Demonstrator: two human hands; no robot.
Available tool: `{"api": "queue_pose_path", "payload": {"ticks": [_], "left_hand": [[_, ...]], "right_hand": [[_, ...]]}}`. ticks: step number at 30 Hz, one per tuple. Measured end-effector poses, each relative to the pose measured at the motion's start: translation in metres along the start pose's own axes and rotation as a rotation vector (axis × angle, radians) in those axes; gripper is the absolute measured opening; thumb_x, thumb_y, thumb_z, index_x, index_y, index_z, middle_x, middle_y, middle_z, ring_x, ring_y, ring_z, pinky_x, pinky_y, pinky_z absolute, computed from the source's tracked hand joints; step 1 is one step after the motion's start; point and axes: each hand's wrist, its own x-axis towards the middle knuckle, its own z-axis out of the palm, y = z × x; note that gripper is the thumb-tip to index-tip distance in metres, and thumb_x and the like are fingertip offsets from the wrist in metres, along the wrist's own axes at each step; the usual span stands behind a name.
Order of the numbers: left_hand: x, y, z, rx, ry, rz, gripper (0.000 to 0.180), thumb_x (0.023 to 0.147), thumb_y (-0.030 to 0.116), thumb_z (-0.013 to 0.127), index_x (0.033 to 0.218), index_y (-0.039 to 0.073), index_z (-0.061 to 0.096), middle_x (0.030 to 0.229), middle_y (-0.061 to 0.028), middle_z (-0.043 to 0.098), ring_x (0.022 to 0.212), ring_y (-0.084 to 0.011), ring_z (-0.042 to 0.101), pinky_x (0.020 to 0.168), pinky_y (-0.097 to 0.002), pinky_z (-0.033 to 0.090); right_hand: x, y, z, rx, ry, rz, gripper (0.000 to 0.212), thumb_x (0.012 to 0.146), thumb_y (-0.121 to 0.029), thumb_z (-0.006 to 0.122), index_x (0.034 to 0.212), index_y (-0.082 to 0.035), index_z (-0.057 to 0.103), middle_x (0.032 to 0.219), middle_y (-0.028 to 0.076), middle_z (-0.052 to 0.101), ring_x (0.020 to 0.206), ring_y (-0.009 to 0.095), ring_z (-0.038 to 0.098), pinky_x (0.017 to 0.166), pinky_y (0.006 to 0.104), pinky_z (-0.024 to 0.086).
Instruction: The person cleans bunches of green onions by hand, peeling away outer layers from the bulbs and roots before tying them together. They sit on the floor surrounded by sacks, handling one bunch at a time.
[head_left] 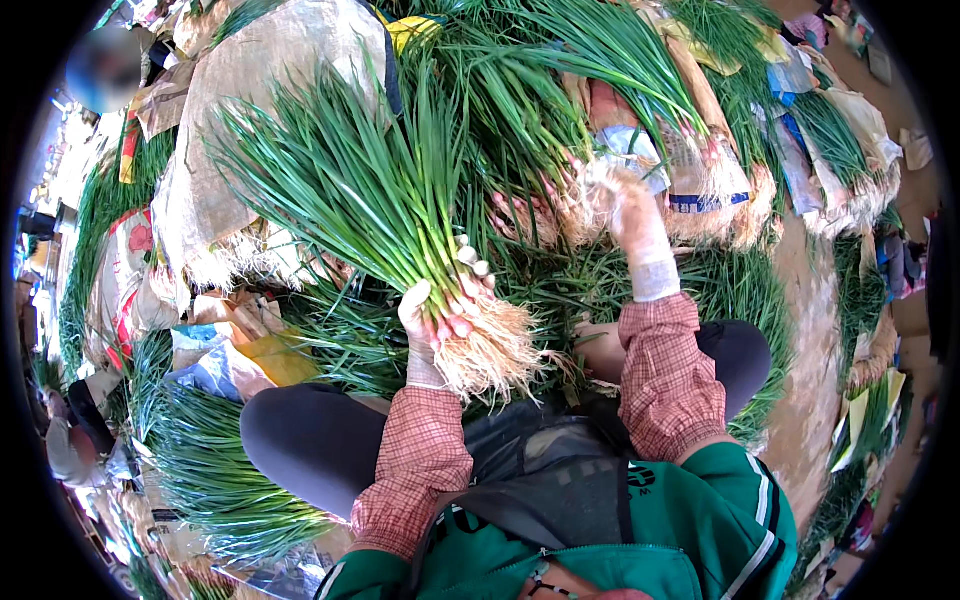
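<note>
My left hand (pixel 414 312) is wrapped round a big bunch of spring onions (pixel 400 185) near its base. Whitish coverings show on the fingertips. The long green leaves fan out to the upper left, while pinkish bulbs and a tangle of pale roots (pixel 493 350) hang over my lap. Further right, my right hand (pixel 637 222) is at the root ends of a pile of spring onions (pixel 560 185). Its fingers are smeared by motion, so their grip and anything in them cannot be made out. Both forearms wear red checked sleeves.
More spring onions (pixel 225 480) lie in heaps around my crossed legs. A large beige woven sack (pixel 280 110) covers a heap at upper left. Folded blue and yellow sacking (pixel 235 355) lies beside my left knee. Bare brown ground (pixel 805 330) runs along the right.
</note>
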Motion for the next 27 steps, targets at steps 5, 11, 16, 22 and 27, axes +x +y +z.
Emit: {"api": "queue_pose_path", "payload": {"ticks": [5,11,16,22,27], "left_hand": [[0.005,-0.009,0.001,0.121,0.059,-0.034,0.064,0.08,0.026,0.054,0.132,-0.008,0.036,0.124,-0.021,0.052,0.13,-0.0435,0.036,0.109,-0.0502,0.03],[-0.002,-0.006,0.0,0.066,0.073,-0.043,0.062,0.081,0.025,0.052,0.133,-0.006,0.036,0.122,-0.0208,0.053,0.124,-0.0415,0.041,0.106,-0.0489,0.033],[-0.008,0.012,-0.016,0.276,0.088,-0.173,0.066,0.083,0.028,0.049,0.134,-0.01,0.032,0.103,-0.0272,0.057,0.085,-0.032,0.06,0.065,-0.035,0.052],[-0.009,-0.002,-0.004,0.168,0.218,-0.057,0.065,0.081,0.028,0.052,0.133,-0.008,0.037,0.116,-0.0254,0.056,0.105,-0.0355,0.058,0.088,-0.0475,0.049],[-0.01,0.008,-0.021,0.224,0.132,-0.106,0.063,0.081,0.026,0.053,0.132,-0.007,0.038,0.123,-0.0231,0.054,0.114,-0.0372,0.053,0.101,-0.053,0.04]], "right_hand": [[-0.056,0.023,0.049,-0.34,-0.091,-0.116,0.016,0.087,-0.009,0.063,0.101,-0.002,0.064,0.086,0.0,0.06,0.08,0.008,0.054,0.073,0.023,0.046],[-0.059,0.017,0.058,-0.394,0.004,-0.205,0.024,0.082,-0.011,0.069,0.102,-0.002,0.062,0.088,0.005,0.061,0.081,0.013,0.056,0.075,0.0264,0.046],[-0.075,0.023,0.071,-0.539,-0.276,-0.317,0.024,0.082,-0.018,0.07,0.101,-0.004,0.064,0.093,0.01,0.065,0.087,0.018,0.062,0.079,0.0313,0.048],[-0.025,0.021,0.107,-0.336,-0.043,-0.056,0.015,0.083,-0.011,0.064,0.095,-0.003,0.062,0.086,0.011,0.064,0.08,0.018,0.062,0.071,0.0297,0.05],[-0.039,0.033,0.118,-0.304,-0.075,-0.25,0.006,0.084,-0.004,0.061,0.089,-0.004,0.06,0.08,0.005,0.061,0.073,0.012,0.057,0.066,0.0256,0.047]]}}
